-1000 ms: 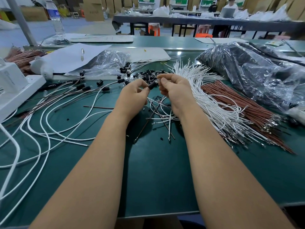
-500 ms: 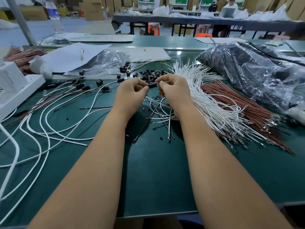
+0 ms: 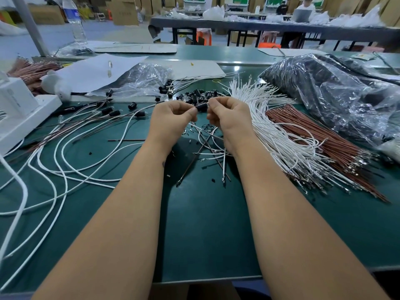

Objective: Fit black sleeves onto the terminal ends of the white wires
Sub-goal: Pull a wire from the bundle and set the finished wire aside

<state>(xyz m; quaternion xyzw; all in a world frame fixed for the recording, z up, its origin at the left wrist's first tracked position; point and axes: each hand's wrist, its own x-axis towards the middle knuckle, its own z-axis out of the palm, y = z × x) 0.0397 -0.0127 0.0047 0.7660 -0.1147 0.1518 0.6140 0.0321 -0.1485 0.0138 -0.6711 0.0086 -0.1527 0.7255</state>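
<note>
Many white wires [image 3: 270, 131] in the big pile to the right look bare, so lots of work is left. A few wires with sleeves lie far left on the tabletop [image 3: 194, 224]. One black sleeve [image 3: 201, 107] lies sideways, pinched between the left hand [image 3: 173, 118] and right hand [image 3: 229, 118], near the loose sleeves [image 3: 194, 96].

Over the past second the left hand [image 3: 173, 116] and right hand [image 3: 227, 116] have been raised slightly toward the pile of loose sleeves [image 3: 195, 96], and the black sleeve [image 3: 201, 107], earlier tilted, is now held nearly level between the fingertips.
</note>
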